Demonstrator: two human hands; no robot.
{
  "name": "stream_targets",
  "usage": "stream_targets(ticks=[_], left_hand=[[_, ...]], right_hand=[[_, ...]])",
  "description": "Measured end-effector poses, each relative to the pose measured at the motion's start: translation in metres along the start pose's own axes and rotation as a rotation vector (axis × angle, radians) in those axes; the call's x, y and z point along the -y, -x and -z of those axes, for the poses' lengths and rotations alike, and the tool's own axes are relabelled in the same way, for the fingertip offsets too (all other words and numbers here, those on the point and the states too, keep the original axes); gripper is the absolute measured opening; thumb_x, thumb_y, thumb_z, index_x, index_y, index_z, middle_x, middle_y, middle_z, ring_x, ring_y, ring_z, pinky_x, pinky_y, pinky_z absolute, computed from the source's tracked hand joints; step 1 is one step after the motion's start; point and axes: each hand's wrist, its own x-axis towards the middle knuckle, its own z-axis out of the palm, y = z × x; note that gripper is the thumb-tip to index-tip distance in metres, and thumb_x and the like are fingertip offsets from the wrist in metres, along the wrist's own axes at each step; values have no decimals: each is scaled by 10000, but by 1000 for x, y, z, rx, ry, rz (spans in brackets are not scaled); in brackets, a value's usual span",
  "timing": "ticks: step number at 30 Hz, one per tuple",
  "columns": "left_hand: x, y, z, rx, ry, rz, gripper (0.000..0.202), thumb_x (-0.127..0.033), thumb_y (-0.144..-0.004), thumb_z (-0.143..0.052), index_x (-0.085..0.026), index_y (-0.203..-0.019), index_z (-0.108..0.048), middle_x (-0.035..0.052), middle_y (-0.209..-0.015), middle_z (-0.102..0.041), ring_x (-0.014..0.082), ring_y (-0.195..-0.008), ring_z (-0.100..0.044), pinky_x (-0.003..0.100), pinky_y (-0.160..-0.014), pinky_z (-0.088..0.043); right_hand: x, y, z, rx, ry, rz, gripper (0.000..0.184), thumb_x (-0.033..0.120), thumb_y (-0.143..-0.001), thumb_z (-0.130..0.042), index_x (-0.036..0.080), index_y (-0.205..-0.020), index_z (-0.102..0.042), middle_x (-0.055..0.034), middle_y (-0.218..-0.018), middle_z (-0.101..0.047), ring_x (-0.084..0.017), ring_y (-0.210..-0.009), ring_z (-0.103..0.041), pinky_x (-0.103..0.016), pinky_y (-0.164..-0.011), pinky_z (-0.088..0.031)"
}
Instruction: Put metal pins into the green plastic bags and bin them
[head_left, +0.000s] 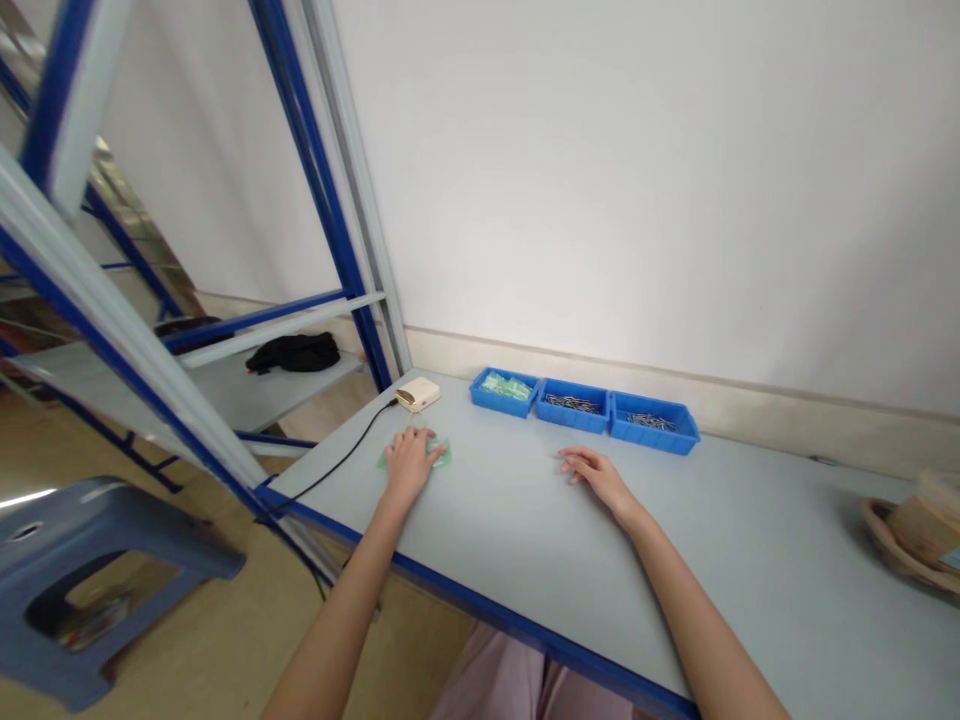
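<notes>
My left hand [409, 462] lies palm down on a green plastic packet [442, 453] at the left of the grey table [495, 540]. Its fingers are spread, and they cover most of the packet, so I cannot see whether there is more than one. My right hand [598, 476] is over the middle of the table with its fingers loosely bent and apart, holding nothing. Beyond it stand three blue trays in a row: the left tray [501, 404] holds green packets [507, 386], the middle tray [571, 417] and right tray [652, 436] hold small thin metal pieces.
A cream-coloured device [417, 394] with a black cable [341, 462] sits at the table's far left corner. At the right edge, a brown bowl-like holder [889, 545] bears a tub. A blue stool [112, 540] and a metal frame [307, 150] stand to the left.
</notes>
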Motion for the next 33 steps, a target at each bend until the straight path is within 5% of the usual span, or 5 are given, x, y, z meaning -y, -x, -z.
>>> stream_targets(ticks=[9, 18, 23, 28, 33], left_hand=[[-38, -9, -7, -16, 249, -189, 195, -321, -754, -589, -184, -877, -525, 43, -903, -586, 228, -910, -512, 305, -776, -336], [-160, -6, -23, 102, 782, -789, 178, -161, -730, -579, -194, -902, -549, 9, -928, -586, 156, -901, -535, 242, -798, -389], [-178, -6, -41, 106, 1075, -550, 555, -255, -657, -683, -189, -1157, -453, 29, -935, -588, 146, -803, -561, 268, -760, -433], [-174, -13, -57, 368, 1315, -415, 312, -328, -631, -689, -104, -832, -610, 72, -798, -646, 166, -702, -589, 263, -650, -454], [-174, -16, -49, 179, 1360, -337, 275, -279, -619, -686, -104, -826, -638, 68, -814, -663, 149, -692, -572, 241, -646, -435]], right_hand=[[-3, 0, 1, 24, -4, 13, 392, 433, -696, -579, 127, -936, -622, -61, -752, -650, -124, -599, -541, -288, -659, -433], [-2, -4, 0, -141, -34, 58, 379, 423, -655, -618, 159, -926, -622, -59, -843, -657, -163, -648, -598, -331, -699, -471], [-2, -9, 11, -318, -183, -8, 332, 399, -535, -705, 156, -740, -611, -45, -691, -645, -187, -634, -608, -330, -668, -496], [7, -4, 10, -306, -296, -56, 322, 368, -560, -694, 164, -780, -578, -36, -753, -656, -169, -686, -622, -263, -620, -481], [11, -1, 11, -283, -103, -38, 438, 394, -619, -641, 187, -996, -557, -29, -797, -658, -131, -582, -558, -210, -455, -359]])
